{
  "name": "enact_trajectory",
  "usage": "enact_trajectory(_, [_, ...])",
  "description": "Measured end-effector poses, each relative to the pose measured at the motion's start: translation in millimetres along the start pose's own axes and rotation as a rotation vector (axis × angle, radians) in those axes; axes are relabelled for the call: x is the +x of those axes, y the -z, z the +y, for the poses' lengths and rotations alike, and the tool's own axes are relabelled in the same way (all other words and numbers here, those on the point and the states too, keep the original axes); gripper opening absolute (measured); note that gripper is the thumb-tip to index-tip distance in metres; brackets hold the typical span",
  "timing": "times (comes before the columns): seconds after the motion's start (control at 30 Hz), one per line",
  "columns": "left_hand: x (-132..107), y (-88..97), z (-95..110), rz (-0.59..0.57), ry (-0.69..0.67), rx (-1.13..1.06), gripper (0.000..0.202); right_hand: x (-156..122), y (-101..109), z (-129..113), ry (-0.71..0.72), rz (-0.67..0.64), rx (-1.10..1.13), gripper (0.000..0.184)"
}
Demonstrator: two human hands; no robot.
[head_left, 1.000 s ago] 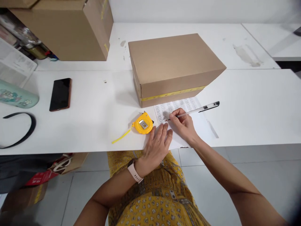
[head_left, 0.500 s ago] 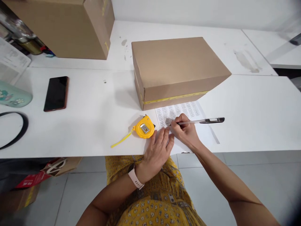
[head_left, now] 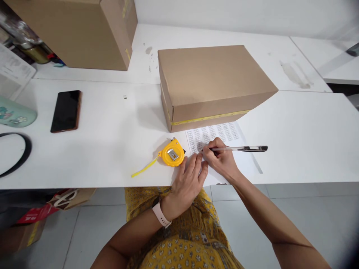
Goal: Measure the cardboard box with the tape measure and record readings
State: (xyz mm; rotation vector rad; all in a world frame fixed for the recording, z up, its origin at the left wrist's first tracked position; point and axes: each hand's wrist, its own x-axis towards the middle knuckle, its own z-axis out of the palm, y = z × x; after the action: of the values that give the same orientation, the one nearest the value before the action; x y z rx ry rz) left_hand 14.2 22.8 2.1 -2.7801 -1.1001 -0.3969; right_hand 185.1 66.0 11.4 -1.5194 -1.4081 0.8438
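Observation:
In my right hand (head_left: 221, 158) is a pen (head_left: 244, 148) with a clear barrel and dark cap end, its tip down at a sheet of paper (head_left: 249, 162). Columns of small handwriting cover the sheet's upper part, and its far edge runs under or behind a cardboard box (head_left: 213, 80) banded with yellow tape. Flat on the paper's lower left lies my left hand (head_left: 190, 177), fingers stretched out and holding nothing. Just left of those fingers rests a yellow tape measure (head_left: 172, 153) with a yellow wrist strap.
A dark phone (head_left: 66, 111) lies on the white table (head_left: 109, 149) at left, near a green floral bottle (head_left: 18, 113) and a black ring-shaped band (head_left: 27, 149). A larger cardboard box (head_left: 81, 35) stands at the back left. Below the table sits a paper bag (head_left: 73, 198).
The pen's rear end has tipped slightly lower in view while its tip stays near the same spot on the paper. My left hand keeps its place; the whole view shifts a little.

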Motion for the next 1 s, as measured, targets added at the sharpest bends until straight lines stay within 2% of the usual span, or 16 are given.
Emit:
enact_trajectory(0.4, [-1.4,-2.2,0.2,0.034,0.002,0.054,0.039,0.1,-1.1,6.4,0.021,-0.009,0.007,0.022])
enact_trajectory(0.77, [-2.2,-5.1,0.7,0.060,0.005,0.045,0.039,2.3,0.3,-3.0,0.023,0.030,0.018,0.023])
enact_trajectory(1.0, [-1.4,-2.9,0.8,0.051,0.006,0.046,0.039,1.9,0.1,-0.2,0.035,0.032,-0.006,0.023])
